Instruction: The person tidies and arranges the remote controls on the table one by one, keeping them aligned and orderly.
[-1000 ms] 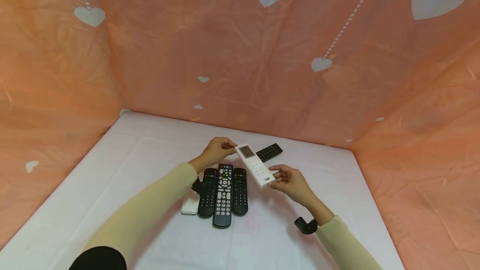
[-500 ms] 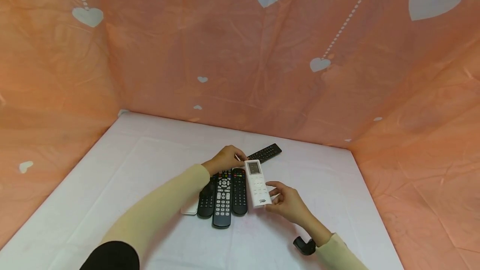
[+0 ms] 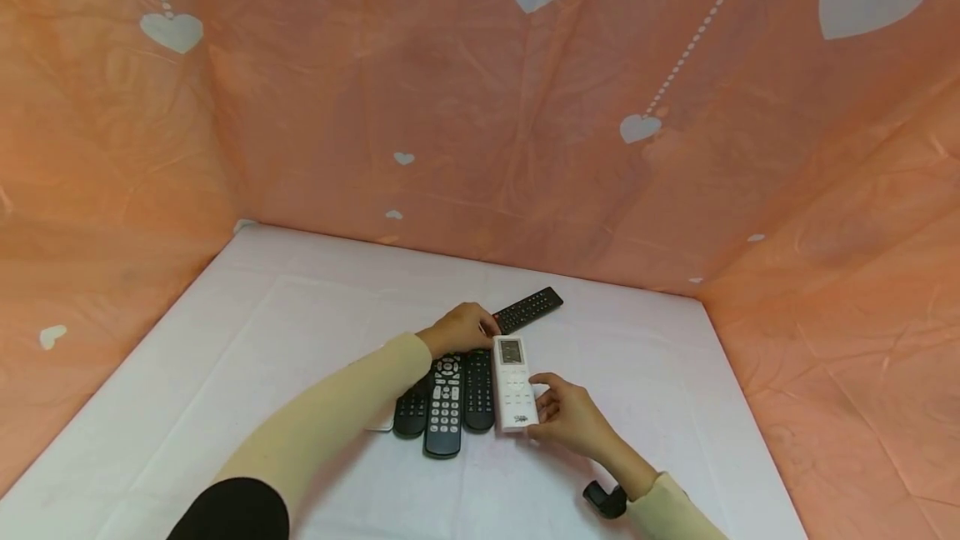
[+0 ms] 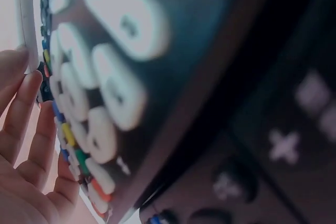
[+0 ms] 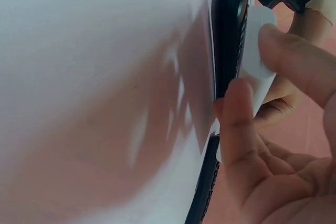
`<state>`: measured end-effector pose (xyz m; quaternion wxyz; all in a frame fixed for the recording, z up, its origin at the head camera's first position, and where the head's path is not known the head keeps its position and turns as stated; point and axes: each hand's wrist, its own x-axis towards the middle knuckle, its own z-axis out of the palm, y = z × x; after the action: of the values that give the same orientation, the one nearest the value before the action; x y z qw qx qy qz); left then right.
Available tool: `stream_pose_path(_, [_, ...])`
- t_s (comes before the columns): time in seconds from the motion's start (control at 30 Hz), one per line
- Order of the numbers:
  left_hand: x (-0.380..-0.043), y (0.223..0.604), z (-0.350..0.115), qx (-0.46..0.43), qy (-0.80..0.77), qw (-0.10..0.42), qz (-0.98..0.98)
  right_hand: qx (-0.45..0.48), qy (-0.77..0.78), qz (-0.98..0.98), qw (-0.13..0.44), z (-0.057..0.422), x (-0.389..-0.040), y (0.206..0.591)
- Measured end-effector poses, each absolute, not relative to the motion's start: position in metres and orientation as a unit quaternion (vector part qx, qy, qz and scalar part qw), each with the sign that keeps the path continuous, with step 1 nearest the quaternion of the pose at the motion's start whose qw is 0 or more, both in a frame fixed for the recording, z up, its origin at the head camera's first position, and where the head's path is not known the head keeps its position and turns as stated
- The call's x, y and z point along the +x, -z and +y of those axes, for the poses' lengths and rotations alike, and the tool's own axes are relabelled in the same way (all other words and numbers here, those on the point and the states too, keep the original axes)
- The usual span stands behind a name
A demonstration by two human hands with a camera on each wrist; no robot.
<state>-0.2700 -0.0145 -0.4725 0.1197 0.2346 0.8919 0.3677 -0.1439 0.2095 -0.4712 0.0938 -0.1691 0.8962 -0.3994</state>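
Observation:
A white remote control (image 3: 516,394) with a small grey screen stands upright in the head view, right of the row of black remotes. At its top end, my left hand (image 3: 461,330) pinches it between thumb and fingers; the left wrist view shows these fingers (image 4: 26,98) at the white edge. My right hand (image 3: 572,417) grips its lower right side. Seen from the right wrist, the white remote (image 5: 257,45) lies between thumb and fingers, close over the tabletop. Beside it lies a black remote (image 3: 478,394), then a longer one with pale buttons (image 3: 445,419).
Another black remote (image 3: 411,415) lies at the row's left, partly under the left arm. A white flat item (image 3: 382,422) peeks out beyond it. Behind the hands, a black remote (image 3: 528,309) lies slanted. Orange cloth walls (image 3: 465,107) enclose the white table (image 3: 315,273).
Both hands have brought the white remote down and toward me, turning it from slanted to nearly parallel with the black row. The black remotes have stayed in place.

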Motion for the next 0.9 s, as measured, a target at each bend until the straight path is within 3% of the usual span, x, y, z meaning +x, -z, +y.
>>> stream_pose_path(0.9, [-0.261, 0.468, -0.01, 0.209, -0.323, 0.152, 0.91, -0.159, 0.408, 0.893, 0.104, 0.207, -0.144, 0.487])
